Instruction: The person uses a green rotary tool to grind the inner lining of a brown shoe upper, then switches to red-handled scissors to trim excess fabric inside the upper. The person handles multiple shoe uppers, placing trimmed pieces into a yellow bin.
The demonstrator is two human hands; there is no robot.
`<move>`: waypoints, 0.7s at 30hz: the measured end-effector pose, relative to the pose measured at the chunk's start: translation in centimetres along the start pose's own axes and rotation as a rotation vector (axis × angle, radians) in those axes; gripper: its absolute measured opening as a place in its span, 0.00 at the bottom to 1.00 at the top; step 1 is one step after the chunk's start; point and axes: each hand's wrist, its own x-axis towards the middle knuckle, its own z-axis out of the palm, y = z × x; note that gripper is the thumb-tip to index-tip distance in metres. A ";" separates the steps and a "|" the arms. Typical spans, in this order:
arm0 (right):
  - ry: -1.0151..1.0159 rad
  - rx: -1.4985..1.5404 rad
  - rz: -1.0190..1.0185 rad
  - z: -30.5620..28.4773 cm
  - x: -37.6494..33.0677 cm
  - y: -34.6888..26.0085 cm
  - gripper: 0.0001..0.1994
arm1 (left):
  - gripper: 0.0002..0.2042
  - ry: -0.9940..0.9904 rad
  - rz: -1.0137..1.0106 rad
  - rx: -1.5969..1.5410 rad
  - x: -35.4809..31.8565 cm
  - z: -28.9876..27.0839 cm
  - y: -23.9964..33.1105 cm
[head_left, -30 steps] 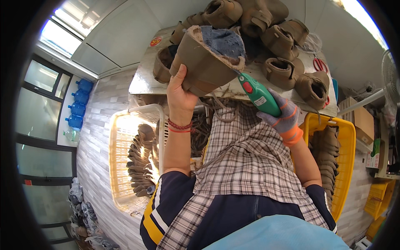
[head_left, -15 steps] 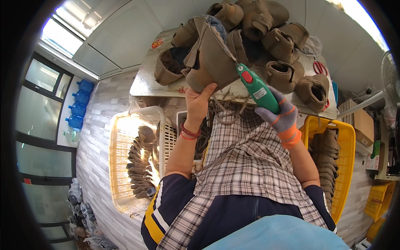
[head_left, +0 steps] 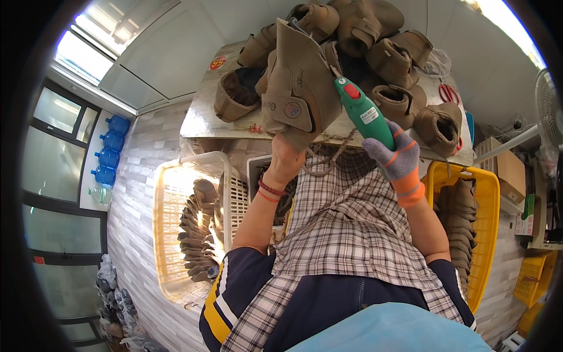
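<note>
Tan suede boot upper (head_left: 299, 88) — soft, floppy, light — pinched at its lower edge by the bare left hand (head_left: 287, 155), while the gloved right hand (head_left: 393, 155) is wrapped tight round a green handheld tool (head_left: 363, 114).

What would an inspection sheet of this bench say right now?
Surface: pale table, crowded with shoe parts.
Job's things: tan boot upper, raised off the table; green power tool, its tip at the upper's edge.
Clutter: heap of tan uppers; red scissors.
Hands: left hand bare, gripping the upper from below; right hand gloved, gripping the tool.
Cables: nothing seen.
Surroundings: white basket and yellow basket holding more pieces; blue water bottles; fan.
</note>
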 end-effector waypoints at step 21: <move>0.196 0.123 0.109 -3.9 -1.7 3.1 0.20 | 0.25 0.494 -0.128 0.158 23.8 -0.5 -14.9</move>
